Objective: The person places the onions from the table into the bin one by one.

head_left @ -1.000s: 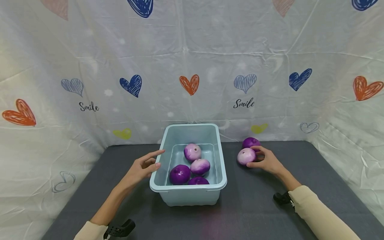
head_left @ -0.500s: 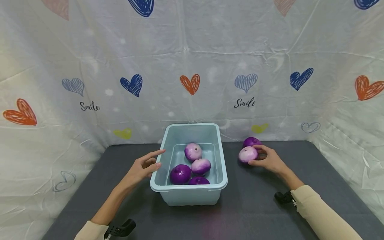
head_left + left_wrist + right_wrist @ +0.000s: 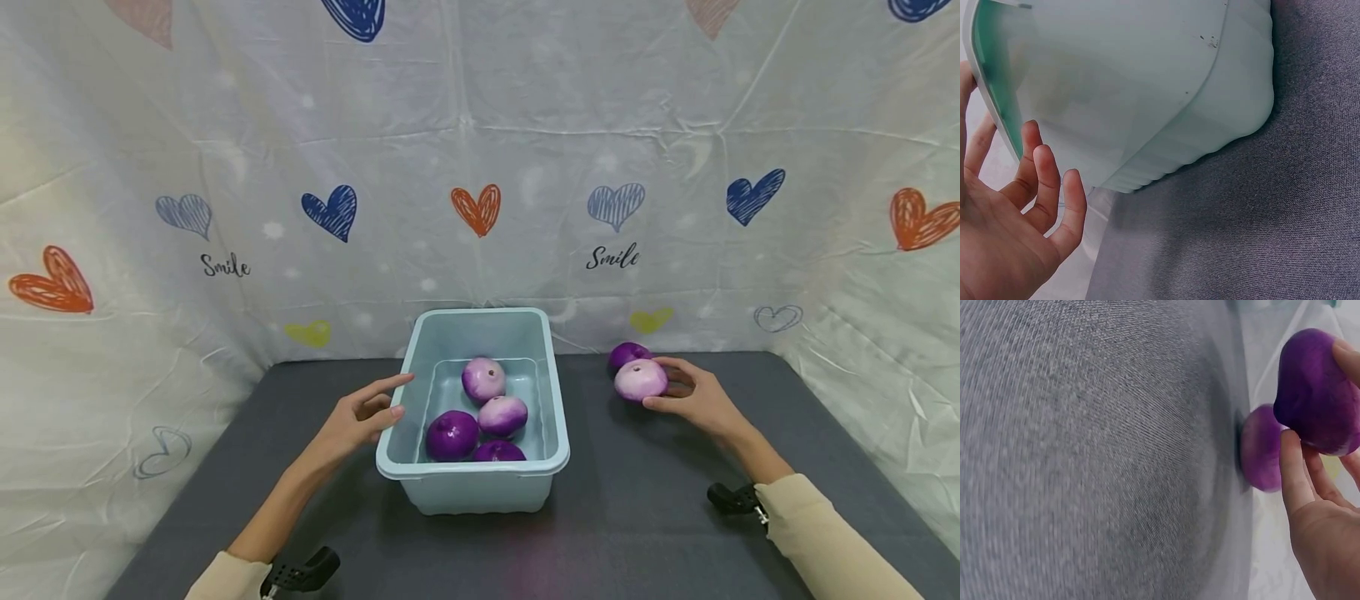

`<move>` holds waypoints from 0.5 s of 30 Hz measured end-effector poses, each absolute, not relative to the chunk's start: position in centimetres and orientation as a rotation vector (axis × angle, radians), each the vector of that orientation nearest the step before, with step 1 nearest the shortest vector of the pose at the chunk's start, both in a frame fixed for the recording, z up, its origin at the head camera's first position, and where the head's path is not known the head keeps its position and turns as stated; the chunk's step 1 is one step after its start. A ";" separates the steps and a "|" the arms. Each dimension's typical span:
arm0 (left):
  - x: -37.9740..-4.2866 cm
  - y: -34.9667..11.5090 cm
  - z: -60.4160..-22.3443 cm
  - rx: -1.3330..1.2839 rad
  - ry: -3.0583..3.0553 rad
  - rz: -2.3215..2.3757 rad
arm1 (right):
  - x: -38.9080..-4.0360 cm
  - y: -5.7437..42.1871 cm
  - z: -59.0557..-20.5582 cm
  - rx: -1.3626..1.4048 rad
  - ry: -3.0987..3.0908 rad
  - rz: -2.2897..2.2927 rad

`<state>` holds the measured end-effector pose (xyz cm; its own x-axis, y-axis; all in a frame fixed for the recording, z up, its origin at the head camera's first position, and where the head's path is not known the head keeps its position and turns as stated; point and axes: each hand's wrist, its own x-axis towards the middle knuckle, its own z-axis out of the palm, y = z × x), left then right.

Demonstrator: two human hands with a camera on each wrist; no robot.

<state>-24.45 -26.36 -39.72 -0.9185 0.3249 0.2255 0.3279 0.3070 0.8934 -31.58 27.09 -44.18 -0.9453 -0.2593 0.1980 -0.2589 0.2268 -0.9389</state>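
In the head view, my right hand [image 3: 697,397] grips a purple-and-white onion [image 3: 641,380] between thumb and fingers, its pale end facing up. The right wrist view shows this onion [image 3: 1316,394] held above the dark cloth. Close behind it a second purple onion [image 3: 627,354] lies on the table, partly covered. My left hand [image 3: 365,412] rests at the left rim of a light blue plastic bin [image 3: 480,487], thumb and index finger at the edge. In the left wrist view its other fingers [image 3: 1047,178] hang loosely bent beside the bin's outer wall. Several onions [image 3: 451,436] lie inside the bin.
A dark grey cloth [image 3: 622,533] covers the table, with the bin in its middle. Behind and at both sides hangs a pale curtain [image 3: 405,167] printed with hearts, meeting the table's far edge. Black straps [image 3: 300,575] sit on both wrists.
My right hand has lifted the pale-topped onion slightly and carried it to the right, beside the purple one. My left hand and the bin have kept their places.
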 end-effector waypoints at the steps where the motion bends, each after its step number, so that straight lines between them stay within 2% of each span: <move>1: -24.5 -26.4 -39.7 -0.635 -2.536 -1.735 | -31.5 27.2 -44.1 -0.528 2.453 -1.892; 15: -24.7 -26.4 -39.6 -0.626 -2.548 -1.715 | -31.0 27.5 -43.1 -0.578 2.400 -1.949</move>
<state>-24.67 -26.45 -39.64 -0.9203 0.3205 0.2246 0.3287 0.3217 0.8880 -31.01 27.45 -43.10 -0.9323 -0.2786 0.2305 -0.2827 0.1645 -0.9450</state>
